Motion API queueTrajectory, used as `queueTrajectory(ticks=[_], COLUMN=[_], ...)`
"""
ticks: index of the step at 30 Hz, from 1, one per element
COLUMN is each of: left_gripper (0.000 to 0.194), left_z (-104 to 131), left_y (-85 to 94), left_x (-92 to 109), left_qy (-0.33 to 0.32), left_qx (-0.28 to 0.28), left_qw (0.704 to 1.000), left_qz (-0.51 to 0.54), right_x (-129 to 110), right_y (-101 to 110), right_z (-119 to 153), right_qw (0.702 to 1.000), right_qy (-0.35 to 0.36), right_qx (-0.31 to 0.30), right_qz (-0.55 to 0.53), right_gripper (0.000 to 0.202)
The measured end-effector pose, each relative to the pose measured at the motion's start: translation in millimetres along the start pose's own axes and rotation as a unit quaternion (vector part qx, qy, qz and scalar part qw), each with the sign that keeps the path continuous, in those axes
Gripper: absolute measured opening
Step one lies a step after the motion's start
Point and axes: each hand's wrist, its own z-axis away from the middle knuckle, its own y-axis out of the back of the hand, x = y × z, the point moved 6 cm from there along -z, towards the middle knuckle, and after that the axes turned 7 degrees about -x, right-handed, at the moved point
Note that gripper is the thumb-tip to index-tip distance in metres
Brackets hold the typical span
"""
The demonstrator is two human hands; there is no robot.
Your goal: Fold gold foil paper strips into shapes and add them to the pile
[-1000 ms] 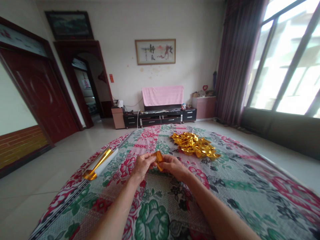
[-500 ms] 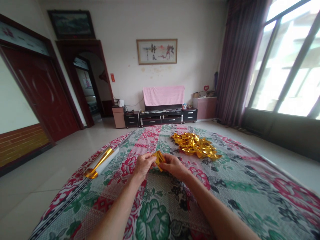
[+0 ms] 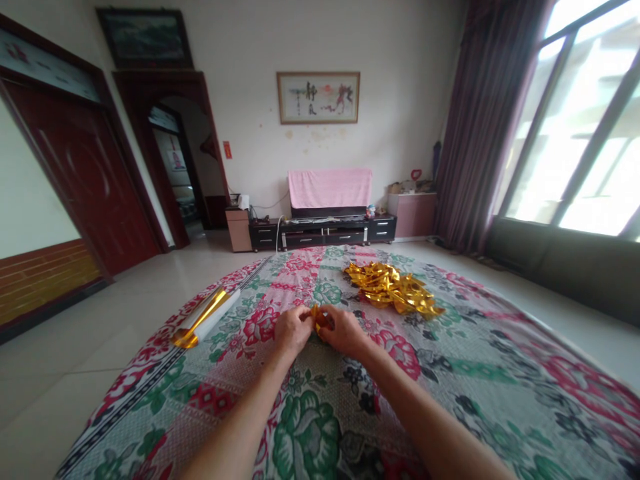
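One gold foil pc pinched betw. L hand & R hand, over mid worktop; prob. folded, fingers hide most; gold foil pile farther R; white roll w/ gold foil near L edge.

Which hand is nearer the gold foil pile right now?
Right. The right hand is just short of the gold foil pile and left of it; the left hand is farther left.

Shiny gold foil piece and foil heap, grey cloth with crimson-and-green floral pattern
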Motion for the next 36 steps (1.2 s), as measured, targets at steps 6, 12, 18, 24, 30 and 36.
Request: queueTrajectory(ticks=[6, 12, 18, 24, 30, 36], left_gripper=[0.020, 0.029, 0.012, 0.013, 0.017, 0.016], left_z=[1, 3, 8, 7, 4, 3], left_y=[-7.9, -7.6, -6.6, -7.5, -12.8, -14.2], left_x=[4, 6, 10, 8, 4, 2], left_qy=[-0.041, -0.063, -0.095, -0.106, -0.129, -0.147], left_qx=[-0.008, 0.011, 0.020, 0.042, 0.020, 0.022], left_qw=[0.990, 0.989, 0.986, 0.981, 0.976, 0.973], left_qz=[-0.133, -0.134, -0.137, -0.158, -0.176, -0.174], right_x=[3, 10, 7, 7, 7, 12], right_y=[-2, -4, -4, -5, -2, 10], right_z=[3, 3, 3, 0, -1, 1], right_qw=[0.998, 0.998, 0.998, 0.997, 0.997, 0.994], right_qy=[0.032, 0.023, 0.025, 0.024, 0.032, 0.046], right_qx=[-0.012, -0.006, -0.017, -0.017, -0.029, -0.103], right_qz=[0.052, 0.049, 0.059, 0.070, 0.067, -0.004], right_gripper=[0.027, 0.047, 0.035, 0.025, 0.018, 0.030])
